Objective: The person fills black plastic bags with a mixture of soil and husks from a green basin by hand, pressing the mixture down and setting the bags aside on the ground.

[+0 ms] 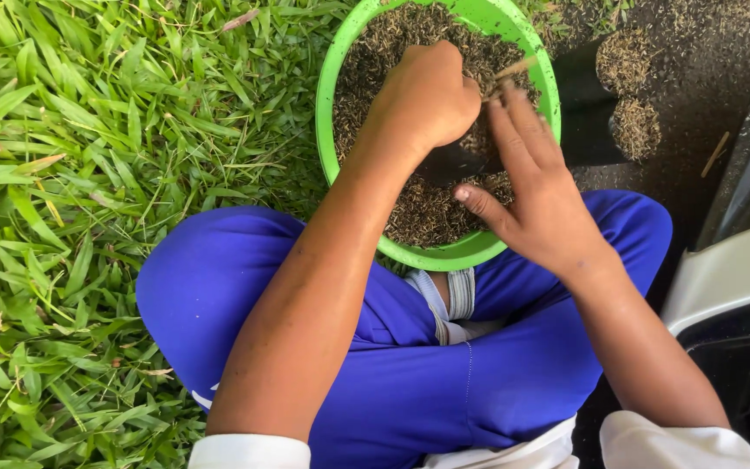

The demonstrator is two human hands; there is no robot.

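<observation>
Head view, looking straight down at a seated person in blue trousers (pixel 392 365).

A green basin (pixel 444 256) is seen just beyond the knees, filled with dark, husk-like growing medium (pixel 418 217). Both hands are placed over it.

Left hand (pixel 427 95): closed into a fist, knuckles up, over the middle of the basin. A thin tan stick (pixel 514 68) is seen projecting from the fist toward the right rim; it appears to be gripped there, though the grip itself is hidden. A dark object (pixel 453 161), possibly a small black bag, is noted directly below the fist, between the two hands; whether it is held cannot be told.

Right hand (pixel 536 187): open, fingers extended and pointing away from the body, thumb spread toward the left. The fingertips lie just beside the stick's free end; contact cannot be confirmed.

Key relation: the stick's long axis runs roughly left to right, slightly tilted up at the right, from the left fist toward the right fingertips. The left hand is nearer to it.

Surroundings: grass (pixel 88 217) on the left; filled black planting bags (pixel 622 95) on dark ground beyond the basin at right.
</observation>
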